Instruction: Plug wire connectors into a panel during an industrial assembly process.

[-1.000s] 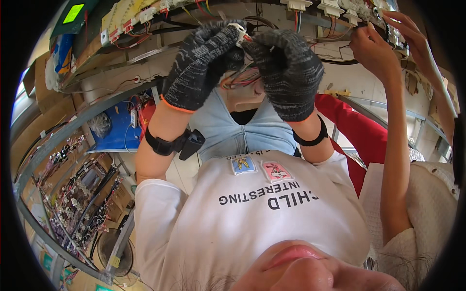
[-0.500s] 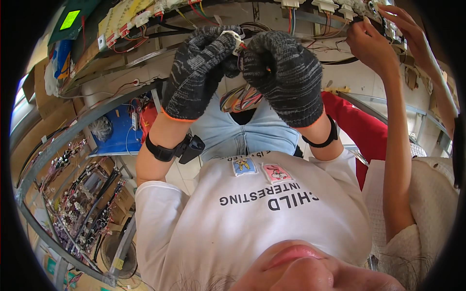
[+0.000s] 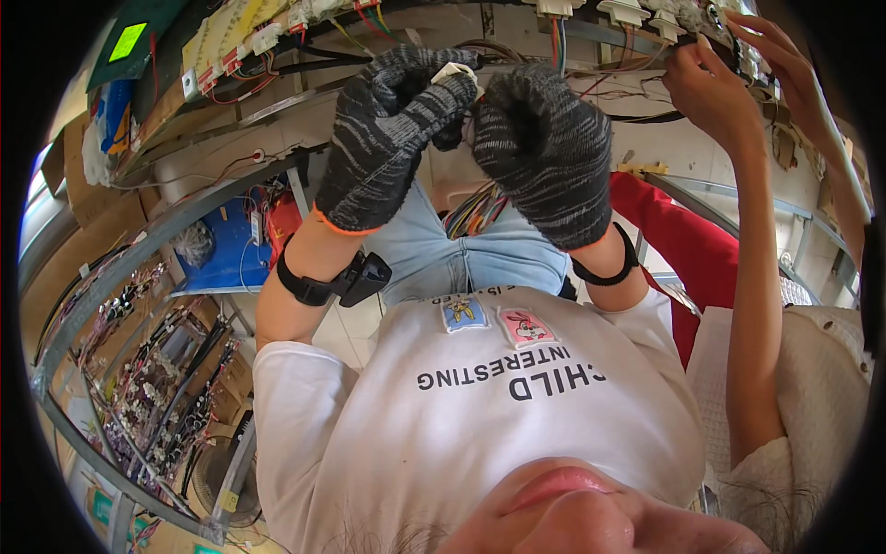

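My left hand (image 3: 377,143), in a black-and-grey knitted glove with an orange cuff, pinches a small white plastic connector (image 3: 456,70) between thumb and fingers. Close beside it my right hand (image 3: 544,157), gloved the same way, is closed with its fingertips next to the connector. Whatever those fingertips grip is hidden by the glove. A bundle of multicoloured wires (image 3: 475,210) hangs below and between both hands, over my lap.
Along the far bench edge sit white connectors (image 3: 624,13) with wires and a green-lit display (image 3: 127,42). At right, a co-worker's hands (image 3: 715,92) work on the same bench. Many cables (image 3: 157,397) hang on a metal frame (image 3: 120,245) at left, near a blue tray (image 3: 217,249).
The connector has turned in my left fingers and shifted slightly right. My right hand has moved slightly, its fingers curled. The wire bundle has swung a little right and lower.
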A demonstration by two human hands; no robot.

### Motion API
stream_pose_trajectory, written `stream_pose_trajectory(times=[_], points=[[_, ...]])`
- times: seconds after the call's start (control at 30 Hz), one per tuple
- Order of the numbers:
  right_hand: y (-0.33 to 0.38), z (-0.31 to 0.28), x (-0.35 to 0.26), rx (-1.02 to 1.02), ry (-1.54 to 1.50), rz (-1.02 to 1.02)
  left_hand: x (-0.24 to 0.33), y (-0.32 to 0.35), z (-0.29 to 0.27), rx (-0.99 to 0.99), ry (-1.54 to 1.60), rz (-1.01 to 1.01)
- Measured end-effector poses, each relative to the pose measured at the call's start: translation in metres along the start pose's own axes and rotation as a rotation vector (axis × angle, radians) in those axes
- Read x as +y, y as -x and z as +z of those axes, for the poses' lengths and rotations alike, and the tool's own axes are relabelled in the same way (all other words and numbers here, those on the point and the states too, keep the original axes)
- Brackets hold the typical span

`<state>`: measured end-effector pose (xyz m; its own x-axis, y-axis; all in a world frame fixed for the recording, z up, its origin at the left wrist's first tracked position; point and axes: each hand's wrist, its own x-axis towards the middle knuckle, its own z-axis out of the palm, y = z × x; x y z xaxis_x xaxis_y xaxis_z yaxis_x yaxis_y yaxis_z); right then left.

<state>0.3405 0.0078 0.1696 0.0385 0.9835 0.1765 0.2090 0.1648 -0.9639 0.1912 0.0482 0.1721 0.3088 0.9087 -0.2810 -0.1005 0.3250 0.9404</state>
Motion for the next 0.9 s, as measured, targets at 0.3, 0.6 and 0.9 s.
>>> stream_pose_trajectory(times=[0.3,0.6,0.9], points=[[-0.008,0.001,0.017,0.031,0.130,-0.010,-0.007,-0.009,-0.002,0.080,0.047,0.002],[-0.003,-0.005,0.003,0.092,0.075,0.042,-0.011,-0.007,-0.031,0.064,0.459,-0.054],[0.003,-0.008,0.018,0.011,-0.458,0.161,0.009,0.007,-0.015,-0.039,0.323,-0.047]])
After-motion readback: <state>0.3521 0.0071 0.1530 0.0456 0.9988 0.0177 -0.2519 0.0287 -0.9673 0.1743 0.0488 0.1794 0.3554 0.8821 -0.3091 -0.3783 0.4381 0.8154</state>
